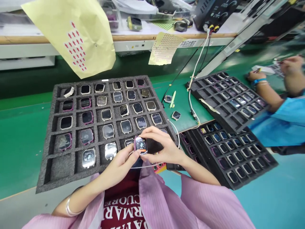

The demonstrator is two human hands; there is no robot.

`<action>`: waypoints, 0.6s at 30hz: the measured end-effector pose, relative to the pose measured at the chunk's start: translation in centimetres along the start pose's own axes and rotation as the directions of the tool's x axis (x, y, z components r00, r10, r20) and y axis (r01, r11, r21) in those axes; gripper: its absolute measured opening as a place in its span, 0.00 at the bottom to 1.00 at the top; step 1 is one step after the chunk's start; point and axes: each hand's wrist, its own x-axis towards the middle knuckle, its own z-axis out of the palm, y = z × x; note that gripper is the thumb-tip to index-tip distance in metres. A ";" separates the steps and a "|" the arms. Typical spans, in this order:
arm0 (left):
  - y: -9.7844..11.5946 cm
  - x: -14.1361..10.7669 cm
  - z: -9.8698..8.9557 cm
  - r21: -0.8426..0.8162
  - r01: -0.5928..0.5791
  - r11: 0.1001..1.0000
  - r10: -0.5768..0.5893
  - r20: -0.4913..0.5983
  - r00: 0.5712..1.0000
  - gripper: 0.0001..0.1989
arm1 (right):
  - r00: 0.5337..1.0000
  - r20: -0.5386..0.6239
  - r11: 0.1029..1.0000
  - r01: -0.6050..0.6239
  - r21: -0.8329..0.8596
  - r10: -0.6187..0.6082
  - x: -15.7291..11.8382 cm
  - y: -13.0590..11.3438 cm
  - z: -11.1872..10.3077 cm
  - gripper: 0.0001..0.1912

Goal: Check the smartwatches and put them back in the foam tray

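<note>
A purple-framed smartwatch [140, 144] without a strap is held between both hands over the near right part of a grey foam tray [59, 168]. Its screen is lit and carries an orange bar near the bottom. My left hand [122, 159] grips the lower left side, with the thumb at the screen's lower edge. Fingers of my right hand [164, 146] hold the top and right side. Watch faces in white and purple frames sit in most of the tray's compartments; a lit watch [89, 158] and a shiny one [111, 150] lie left of my hands.
Right of the tray lie a loose watch [176, 115], a green tool [172, 99] and cables [193, 111]. Further right are more watch trays [238, 156] and a co-worker in a blue sleeve [283, 117]. Yellow sticker sheets [95, 44] hang from the shelf [133, 38].
</note>
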 end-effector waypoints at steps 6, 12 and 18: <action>0.1 -0.3 -0.7 -0.100 0.039 0.994 -0.038 0.011 0.999 0.19 | 0.987 -0.144 0.996 0.065 -0.059 -0.073 0.6 -0.1 -2.4 0.23; 0.5 -0.9 -1.4 -0.223 0.007 0.975 -0.056 -0.216 0.975 0.16 | 0.986 0.157 0.942 -0.001 -0.336 0.058 -0.7 1.7 -4.2 0.19; 0.3 -0.2 -1.1 -0.130 0.037 0.991 -0.070 -0.261 0.963 0.19 | 0.905 0.386 0.831 0.073 -0.551 0.177 -1.4 0.0 -6.0 0.22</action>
